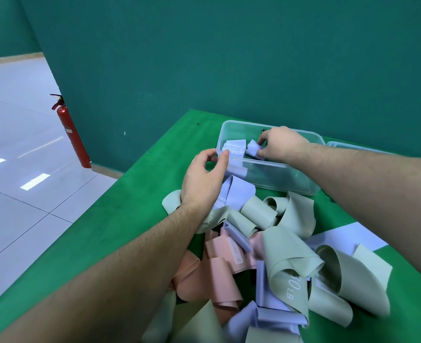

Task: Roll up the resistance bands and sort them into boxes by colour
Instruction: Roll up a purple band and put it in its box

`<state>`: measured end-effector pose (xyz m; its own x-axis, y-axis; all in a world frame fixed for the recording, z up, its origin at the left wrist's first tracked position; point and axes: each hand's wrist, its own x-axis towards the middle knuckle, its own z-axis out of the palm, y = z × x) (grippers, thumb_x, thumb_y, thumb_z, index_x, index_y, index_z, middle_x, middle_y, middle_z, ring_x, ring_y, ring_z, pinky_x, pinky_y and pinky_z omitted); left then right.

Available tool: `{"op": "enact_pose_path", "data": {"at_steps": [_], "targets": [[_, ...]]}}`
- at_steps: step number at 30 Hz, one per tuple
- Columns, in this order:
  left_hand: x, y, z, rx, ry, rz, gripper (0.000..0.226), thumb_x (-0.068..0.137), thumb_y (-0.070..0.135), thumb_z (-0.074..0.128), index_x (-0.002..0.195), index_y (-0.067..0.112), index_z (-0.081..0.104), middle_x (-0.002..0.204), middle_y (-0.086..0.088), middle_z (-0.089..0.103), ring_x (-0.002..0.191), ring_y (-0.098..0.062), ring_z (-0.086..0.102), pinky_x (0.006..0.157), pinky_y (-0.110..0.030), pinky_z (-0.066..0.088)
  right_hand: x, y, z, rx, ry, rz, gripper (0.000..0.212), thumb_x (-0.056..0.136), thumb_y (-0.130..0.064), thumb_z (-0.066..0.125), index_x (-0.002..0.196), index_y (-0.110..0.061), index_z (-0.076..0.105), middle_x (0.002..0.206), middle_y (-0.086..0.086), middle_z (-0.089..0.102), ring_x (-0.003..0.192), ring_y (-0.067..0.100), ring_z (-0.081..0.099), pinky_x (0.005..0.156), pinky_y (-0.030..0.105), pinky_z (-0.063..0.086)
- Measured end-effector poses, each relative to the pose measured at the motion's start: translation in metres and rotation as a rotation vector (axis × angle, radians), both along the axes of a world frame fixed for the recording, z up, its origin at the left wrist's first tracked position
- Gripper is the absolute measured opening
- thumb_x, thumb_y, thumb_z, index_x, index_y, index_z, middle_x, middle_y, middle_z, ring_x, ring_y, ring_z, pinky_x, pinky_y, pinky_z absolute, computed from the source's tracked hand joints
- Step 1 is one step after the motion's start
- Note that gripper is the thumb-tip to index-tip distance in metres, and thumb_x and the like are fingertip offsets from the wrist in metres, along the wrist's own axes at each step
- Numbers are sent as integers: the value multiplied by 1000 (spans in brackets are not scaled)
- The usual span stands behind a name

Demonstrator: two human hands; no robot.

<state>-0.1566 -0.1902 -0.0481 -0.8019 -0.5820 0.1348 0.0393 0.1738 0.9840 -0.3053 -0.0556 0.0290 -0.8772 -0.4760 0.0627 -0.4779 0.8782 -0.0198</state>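
Note:
A clear plastic box (231,126) stands on the green table (135,206). Inside the box my right hand (282,142) pinches a rolled lilac band (254,148). Another lilac roll (234,147) lies at the box's left end. My left hand (204,179) grips the box's near left corner, thumb on the rim. In front of the box lies a loose heap of bands: sage green ones (288,251), pink ones (219,271) and lilac ones (236,191).
A second clear box (345,145) shows its rim behind my right forearm. The table's left edge drops to a tiled floor, where a red fire extinguisher (70,134) stands against the teal wall. A flat lilac band (348,237) lies at the right.

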Motion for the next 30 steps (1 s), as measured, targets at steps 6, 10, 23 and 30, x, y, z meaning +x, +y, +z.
{"op": "enact_pose_path", "data": {"at_steps": [6, 10, 23, 30], "targets": [[0, 0, 0, -16, 1, 4, 45, 78, 74, 50, 105, 40, 61, 104, 25, 63, 85, -20, 64, 86, -52, 55, -1, -1, -4, 45, -89, 64, 32, 88, -26, 61, 119, -21, 66, 111, 2, 67, 93, 23, 58, 76, 28, 47], [-1, 0, 0, -21, -1, 8, 45, 79, 74, 50, 106, 40, 61, 104, 26, 63, 82, -16, 62, 86, -52, 55, -4, 2, -4, -40, -112, 70, 30, 84, -25, 64, 114, -23, 65, 107, -1, 65, 93, 21, 58, 77, 30, 49], [-1, 0, 0, -5, 8, 14, 41, 78, 73, 51, 101, 41, 61, 102, 24, 63, 81, -21, 63, 86, -54, 54, 0, -4, 6, 229, 170, 71, 28, 95, -44, 48, 116, -30, 59, 86, -1, 53, 83, 27, 53, 65, 31, 41], [-1, 0, -1, 0, 14, 13, 41, 78, 73, 51, 101, 40, 61, 103, 24, 63, 77, -16, 58, 86, -56, 54, -5, -6, 2, 149, 44, 65, 23, 92, -29, 53, 112, -24, 64, 84, -1, 54, 83, 27, 55, 61, 29, 40]]}}
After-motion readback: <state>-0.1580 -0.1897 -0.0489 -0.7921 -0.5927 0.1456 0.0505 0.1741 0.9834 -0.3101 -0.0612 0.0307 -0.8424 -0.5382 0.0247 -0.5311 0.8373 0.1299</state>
